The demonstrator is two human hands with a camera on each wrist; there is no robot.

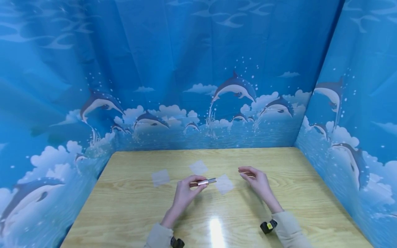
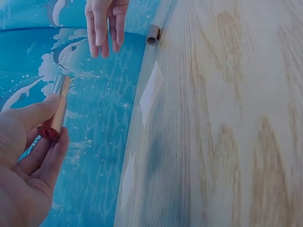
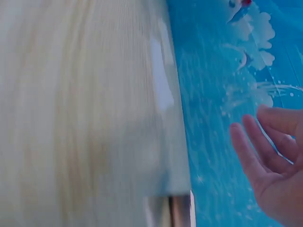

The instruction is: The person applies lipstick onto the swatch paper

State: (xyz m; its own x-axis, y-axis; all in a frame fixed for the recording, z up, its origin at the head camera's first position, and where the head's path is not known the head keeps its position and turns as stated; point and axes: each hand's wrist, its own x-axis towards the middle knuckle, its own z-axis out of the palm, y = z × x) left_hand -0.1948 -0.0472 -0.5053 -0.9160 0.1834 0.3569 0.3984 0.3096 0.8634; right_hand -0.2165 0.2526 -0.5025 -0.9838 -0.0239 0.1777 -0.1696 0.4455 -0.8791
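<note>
Pinched in the left hand [image 1: 184, 193], silvery end [image 1: 212, 180] protruding past the grip, the tube [image 1: 203, 182] is judged light, stiff and slippery, best held mid-barrel, while nothing is held by the relaxed right hand [image 1: 258, 181].

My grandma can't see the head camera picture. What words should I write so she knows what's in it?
A person's left hand pinches a small shiny tube above a wooden table, while the right hand hovers empty nearby. Three pale squares lie on the table, and blue curtains with leaping dolphins hang behind and at both sides.
</note>
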